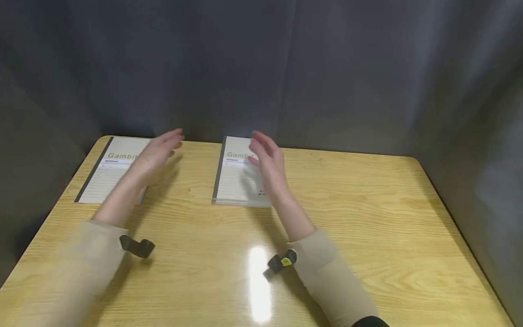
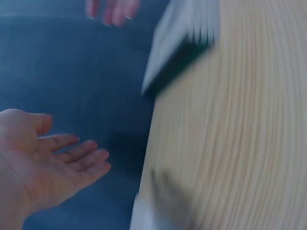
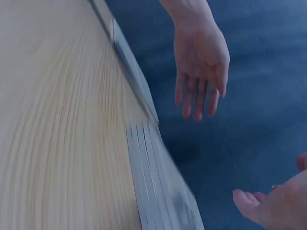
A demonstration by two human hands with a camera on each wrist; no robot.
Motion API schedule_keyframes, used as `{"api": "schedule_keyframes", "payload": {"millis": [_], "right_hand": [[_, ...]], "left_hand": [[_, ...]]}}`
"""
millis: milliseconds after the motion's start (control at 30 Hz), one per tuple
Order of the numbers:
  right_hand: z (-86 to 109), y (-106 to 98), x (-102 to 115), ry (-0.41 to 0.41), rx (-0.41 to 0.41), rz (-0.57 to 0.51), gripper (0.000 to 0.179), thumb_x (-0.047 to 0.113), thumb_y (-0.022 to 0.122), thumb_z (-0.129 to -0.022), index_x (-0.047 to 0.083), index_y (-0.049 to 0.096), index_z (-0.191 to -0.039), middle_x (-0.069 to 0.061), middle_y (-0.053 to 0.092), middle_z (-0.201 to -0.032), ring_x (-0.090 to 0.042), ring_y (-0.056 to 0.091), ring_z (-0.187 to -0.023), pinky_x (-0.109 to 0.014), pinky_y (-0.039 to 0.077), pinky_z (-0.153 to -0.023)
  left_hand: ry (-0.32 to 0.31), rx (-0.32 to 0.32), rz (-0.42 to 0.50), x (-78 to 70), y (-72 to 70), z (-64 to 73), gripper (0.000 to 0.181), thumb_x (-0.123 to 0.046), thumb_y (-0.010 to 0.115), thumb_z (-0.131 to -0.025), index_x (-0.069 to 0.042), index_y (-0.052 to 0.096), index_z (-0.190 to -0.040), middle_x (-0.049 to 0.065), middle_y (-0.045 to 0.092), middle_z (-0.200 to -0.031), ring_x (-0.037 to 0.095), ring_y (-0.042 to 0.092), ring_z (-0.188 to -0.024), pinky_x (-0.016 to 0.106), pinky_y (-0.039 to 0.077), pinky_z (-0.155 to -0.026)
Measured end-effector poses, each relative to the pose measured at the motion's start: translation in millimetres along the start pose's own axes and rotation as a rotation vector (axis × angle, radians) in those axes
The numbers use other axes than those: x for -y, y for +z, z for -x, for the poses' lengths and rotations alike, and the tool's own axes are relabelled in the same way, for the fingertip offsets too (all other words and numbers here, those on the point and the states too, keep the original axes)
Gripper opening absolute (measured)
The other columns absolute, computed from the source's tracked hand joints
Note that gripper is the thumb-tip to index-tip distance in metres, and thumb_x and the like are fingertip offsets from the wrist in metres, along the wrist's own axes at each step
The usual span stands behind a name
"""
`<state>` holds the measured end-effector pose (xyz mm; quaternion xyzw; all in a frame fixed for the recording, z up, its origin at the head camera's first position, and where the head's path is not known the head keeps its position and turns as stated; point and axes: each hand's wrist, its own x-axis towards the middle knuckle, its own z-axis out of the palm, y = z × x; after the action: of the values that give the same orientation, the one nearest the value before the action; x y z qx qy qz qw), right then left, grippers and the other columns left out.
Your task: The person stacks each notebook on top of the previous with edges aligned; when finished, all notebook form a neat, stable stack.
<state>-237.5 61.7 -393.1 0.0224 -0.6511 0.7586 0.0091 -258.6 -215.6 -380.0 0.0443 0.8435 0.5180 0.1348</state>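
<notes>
A stack of notebooks with pale, lined "Gambit" covers and dark spines lies at the table's middle back. My right hand hovers over its right side, holding nothing, fingers loosely bent. A matching notebook lies at the left back; whether others lie beneath it is unclear. Above its right edge is my left hand, its fingers extended and nothing in them. The left wrist view shows that hand palm up beside the stack's layered edge, blurred. In the right wrist view both palms face inward, apart from the notebooks.
The wooden table has rounded back corners. Dark grey curtains hang right behind it and along both sides. A bright light reflection falls on the front of the tabletop. Small black cameras sit on both wrists.
</notes>
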Motion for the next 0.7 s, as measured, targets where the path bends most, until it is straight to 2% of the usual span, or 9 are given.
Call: {"api": "schedule_keyframes", "payload": {"millis": [167, 233, 367, 400, 467, 533, 567, 633, 700], "right_hand": [[1.8, 71, -11, 0.147, 0.161, -0.151, 0.051, 0.034, 0.054, -0.106, 0.012, 0.048, -0.152, -0.011, 0.049, -0.156, -0.036, 0.049, -0.145, -0.051, 0.047, -0.117], [3.3, 97, -19, 0.213, 0.199, -0.169, 0.054, 0.039, 0.053, -0.106, 0.014, 0.045, -0.153, -0.011, 0.048, -0.156, -0.034, 0.048, -0.146, -0.050, 0.047, -0.117], [5.2, 141, -38, 0.318, 0.239, -0.222, 0.061, 0.046, 0.052, -0.104, 0.014, 0.041, -0.155, -0.014, 0.044, -0.158, -0.036, 0.043, -0.148, -0.052, 0.041, -0.122], [5.8, 150, -42, 0.345, 0.238, -0.240, 0.063, 0.048, 0.053, -0.104, 0.014, 0.041, -0.155, -0.014, 0.043, -0.158, -0.036, 0.042, -0.148, -0.053, 0.039, -0.123], [8.2, 164, -51, 0.391, 0.236, -0.274, 0.065, 0.050, 0.052, -0.103, 0.013, 0.039, -0.155, -0.013, 0.044, -0.155, -0.037, 0.038, -0.150, -0.055, 0.034, -0.125], [11.0, 175, -58, 0.435, 0.228, -0.311, 0.062, 0.049, 0.051, -0.104, 0.013, 0.039, -0.152, -0.006, 0.054, -0.128, -0.030, 0.047, -0.135, -0.056, 0.029, -0.127], [12.6, 179, -61, 0.447, 0.223, -0.317, 0.063, 0.049, 0.051, -0.104, 0.012, 0.038, -0.153, -0.003, 0.051, -0.121, -0.027, 0.047, -0.131, -0.057, 0.028, -0.128], [16.0, 186, -66, 0.459, 0.214, -0.316, 0.063, 0.049, 0.050, -0.104, 0.012, 0.038, -0.154, -0.002, 0.051, -0.125, -0.026, 0.046, -0.135, -0.058, 0.029, -0.127], [18.4, 191, -68, 0.466, 0.210, -0.318, 0.064, 0.048, 0.050, -0.104, 0.011, 0.038, -0.154, -0.006, 0.052, -0.132, -0.027, 0.045, -0.137, -0.060, 0.031, -0.126]], "left_hand": [[-0.066, 0.030, -0.087, 26.7, -62.3, 21.3, 0.074, -0.050, 0.023, -0.111, -0.004, 0.001, -0.165, 0.024, 0.011, -0.172, 0.044, 0.017, -0.158, 0.059, 0.018, -0.129], [-0.102, 0.033, -0.117, 37.8, -79.5, 31.1, 0.077, -0.052, 0.021, -0.111, -0.002, -0.002, -0.164, 0.027, 0.009, -0.171, 0.047, 0.014, -0.157, 0.062, 0.017, -0.129], [-0.166, 0.016, -0.166, 62.7, -103.3, 46.6, 0.083, -0.056, 0.014, -0.109, 0.004, -0.010, -0.161, 0.034, 0.004, -0.169, 0.054, 0.009, -0.155, 0.067, 0.013, -0.127], [-0.197, -0.014, -0.184, 72.8, -107.0, 47.4, 0.085, -0.059, 0.013, -0.108, 0.003, -0.009, -0.161, 0.032, 0.005, -0.170, 0.051, 0.010, -0.157, 0.065, 0.014, -0.128], [-0.237, -0.032, -0.191, 95.3, -117.0, 47.5, 0.088, -0.061, 0.012, -0.106, 0.004, -0.010, -0.161, 0.032, -0.001, -0.169, 0.052, 0.004, -0.157, 0.067, 0.011, -0.127], [-0.279, -0.048, -0.199, 124.7, -127.5, 43.4, 0.089, -0.064, 0.012, -0.105, 0.002, -0.010, -0.161, 0.029, -0.007, -0.170, 0.051, -0.002, -0.157, 0.068, 0.008, -0.127], [-0.297, -0.061, -0.211, 141.5, -133.0, 39.8, 0.090, -0.065, 0.012, -0.104, 0.001, -0.010, -0.162, 0.028, -0.010, -0.170, 0.051, -0.004, -0.157, 0.069, 0.007, -0.127], [-0.314, -0.069, -0.221, 171.7, -144.3, 33.3, 0.092, -0.066, 0.012, -0.103, 0.002, -0.011, -0.161, 0.031, -0.012, -0.168, 0.056, -0.007, -0.155, 0.072, 0.005, -0.124], [-0.326, -0.100, -0.221, 197.7, -152.2, 26.6, 0.093, -0.067, 0.011, -0.103, 0.002, -0.011, -0.161, 0.031, -0.011, -0.168, 0.055, -0.005, -0.155, 0.072, 0.010, -0.124]]}}
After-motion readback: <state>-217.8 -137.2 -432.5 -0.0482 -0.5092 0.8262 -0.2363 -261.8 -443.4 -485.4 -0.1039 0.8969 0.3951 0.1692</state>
